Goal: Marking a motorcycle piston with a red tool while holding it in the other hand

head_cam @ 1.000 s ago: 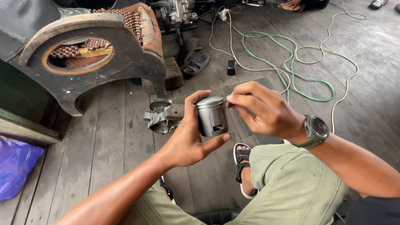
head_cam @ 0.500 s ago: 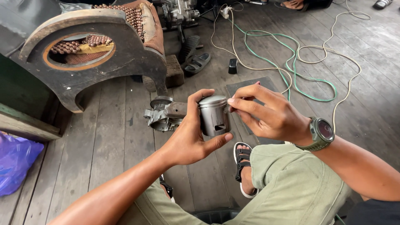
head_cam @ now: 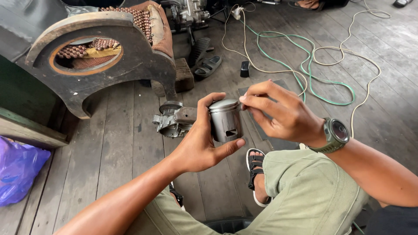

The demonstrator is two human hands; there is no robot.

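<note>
A grey metal piston (head_cam: 225, 120) stands upright in my left hand (head_cam: 201, 141), gripped between thumb and fingers in front of my knees. My right hand (head_cam: 283, 115), with a watch on its wrist, is pinched at the piston's top right rim; whether it holds a thin ring there I cannot tell. Just behind the piston, a grey engine part (head_cam: 173, 120) lies on the plank floor.
A dark wooden chair frame with bead cushions (head_cam: 104, 56) stands at the left. Green and white cables (head_cam: 313, 65) snake across the floor at the back right. Sandals (head_cam: 208, 66), a small black box (head_cam: 245, 68) and a purple plastic bag (head_cam: 17, 169) lie about.
Both hands with the piston stay together with almost no shift. My right fingers remain pinched at the piston's top edge.
</note>
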